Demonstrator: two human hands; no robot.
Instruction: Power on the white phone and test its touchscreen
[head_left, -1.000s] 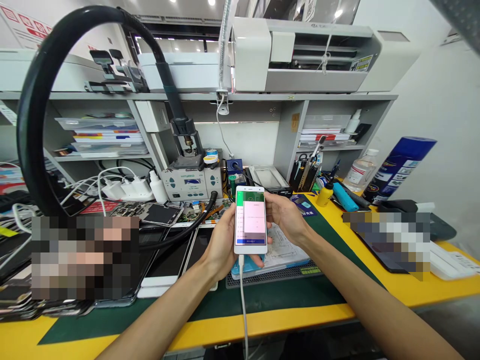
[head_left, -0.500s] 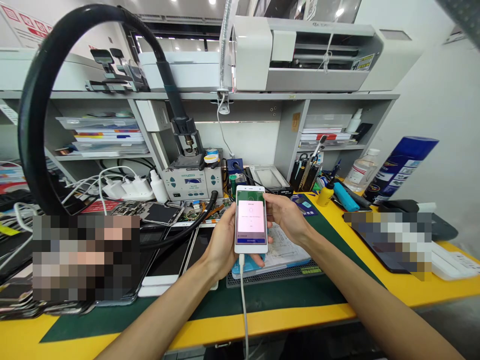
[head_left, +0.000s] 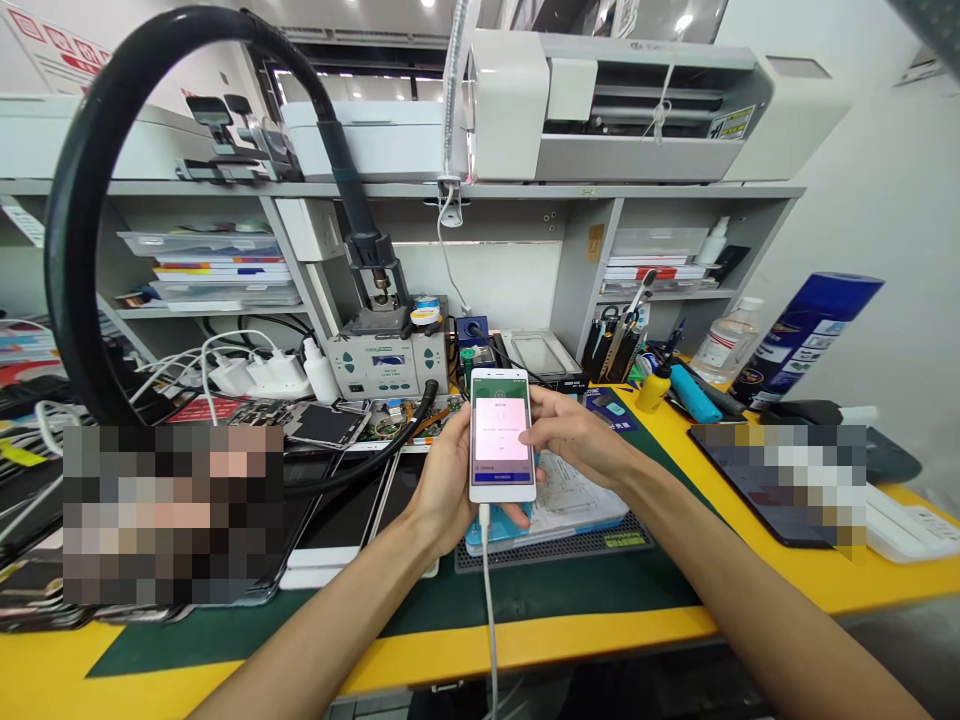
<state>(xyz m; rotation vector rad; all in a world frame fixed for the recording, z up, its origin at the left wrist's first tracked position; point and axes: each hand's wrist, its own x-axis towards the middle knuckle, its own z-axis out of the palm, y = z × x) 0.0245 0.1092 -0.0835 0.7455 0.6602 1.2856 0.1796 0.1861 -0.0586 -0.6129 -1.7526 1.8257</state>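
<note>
My left hand [head_left: 446, 470] is curled around the white smartphone [head_left: 502, 493]; my right hand [head_left: 577, 440], half closed, holds its right edge, thumb [head_left: 537, 433] over the screen [head_left: 499, 425].

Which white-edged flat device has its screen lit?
The white rectangular phone in the left hand, with a white cable at its bottom: its screen glows pink, while the white-edged flat devices on the green mat are dark.
</note>
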